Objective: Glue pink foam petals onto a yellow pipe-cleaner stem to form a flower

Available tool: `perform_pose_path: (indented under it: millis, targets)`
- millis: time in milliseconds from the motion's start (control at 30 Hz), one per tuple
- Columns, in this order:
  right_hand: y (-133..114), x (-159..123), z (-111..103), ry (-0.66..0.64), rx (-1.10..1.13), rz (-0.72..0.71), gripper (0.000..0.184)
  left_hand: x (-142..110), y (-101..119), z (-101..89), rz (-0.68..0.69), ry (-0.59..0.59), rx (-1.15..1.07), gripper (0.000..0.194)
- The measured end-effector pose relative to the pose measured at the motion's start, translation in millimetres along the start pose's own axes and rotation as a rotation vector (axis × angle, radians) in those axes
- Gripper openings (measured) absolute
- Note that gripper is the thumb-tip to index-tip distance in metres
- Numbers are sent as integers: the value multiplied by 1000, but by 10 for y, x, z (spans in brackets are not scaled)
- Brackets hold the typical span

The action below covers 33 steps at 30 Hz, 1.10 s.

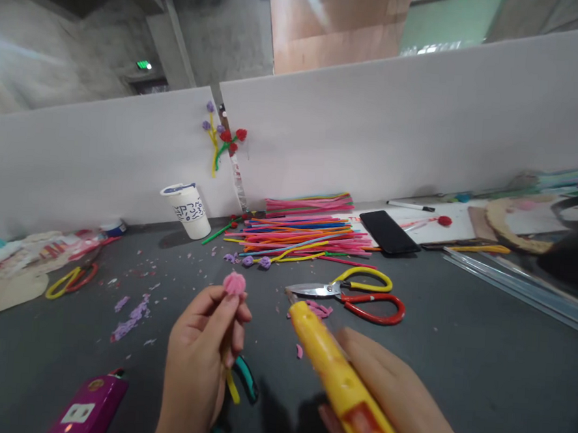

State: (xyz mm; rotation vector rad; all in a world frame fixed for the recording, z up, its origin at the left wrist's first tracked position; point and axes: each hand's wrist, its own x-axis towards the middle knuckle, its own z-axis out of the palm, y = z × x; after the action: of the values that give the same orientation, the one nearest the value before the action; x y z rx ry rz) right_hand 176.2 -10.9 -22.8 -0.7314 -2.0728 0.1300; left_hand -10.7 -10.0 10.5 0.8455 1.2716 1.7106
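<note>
My left hand (201, 355) is closed around a yellow pipe-cleaner stem topped with a small pink fuzzy flower (234, 283), held upright above the grey table. My right hand (395, 399) grips a yellow glue gun (340, 380), its nozzle pointing up and left, a short way right of the pink flower and not touching it. Below my left hand, partly hidden, lies a tool with teal handles (248, 378).
Scissors (353, 293) with one yellow and one red handle lie ahead, behind them a pile of coloured pipe cleaners (300, 233), a black phone (388, 232) and a paper cup (187, 209). A magenta box (88, 410) sits near left. Purple scraps litter the table. White partition (373, 123) behind.
</note>
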Motion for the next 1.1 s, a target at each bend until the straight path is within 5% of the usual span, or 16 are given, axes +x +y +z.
perform_pose_path:
  millis: [167, 267, 367, 500, 567, 667, 800, 967, 1100]
  targets:
    - [-42, -28, 221, -541, -65, 253, 18, 0, -15, 1, -22, -20, -21, 13]
    - [-32, 19, 269, -674, -49, 270, 23, -35, -60, 17, -62, -72, -4, 13]
    - [79, 96, 196, -635, 33, 250, 28, -38, -88, 16, -68, -93, 8, 12]
    - [248, 172, 43, -488, -29, 289, 9, -23, -114, 24, -103, -120, -3, 12]
    - [234, 164, 27, -543, -19, 265, 10, -29, -130, 40, -136, -140, -6, 13]
    - [89, 103, 100, -737, -63, 144, 45, -49, -141, 68, -164, -146, -2, 14]
    - [-64, 68, 170, -789, -89, 242, 21, -44, -108, 72, -143, -142, -10, 15]
    - [-9, 120, 38, -508, 204, 530, 25, 12, -74, 24, -108, -89, -21, 13]
    - [15, 106, -33, -278, 311, 505, 11, 18, -80, 22, -141, -88, -28, 15]
